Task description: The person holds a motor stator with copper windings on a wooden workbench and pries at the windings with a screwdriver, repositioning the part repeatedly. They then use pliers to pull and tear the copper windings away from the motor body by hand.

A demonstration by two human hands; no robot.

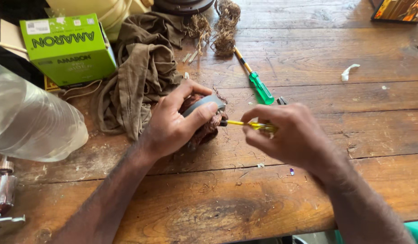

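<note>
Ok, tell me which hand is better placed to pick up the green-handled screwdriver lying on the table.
Right hand, probably: it is nearer the green-handled screwdriver, though it already pinches a yellow tool. The left hand grips the wound motor part.

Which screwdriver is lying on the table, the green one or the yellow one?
The green screwdriver lies alone on the table, untouched. The yellow one is held in the right hand, pointing at the wire-wound part gripped by the left hand.

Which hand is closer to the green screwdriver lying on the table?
Right. The right hand is just below the green screwdriver, holding a yellow tool. The left hand is farther left, gripping a wound part.
</note>
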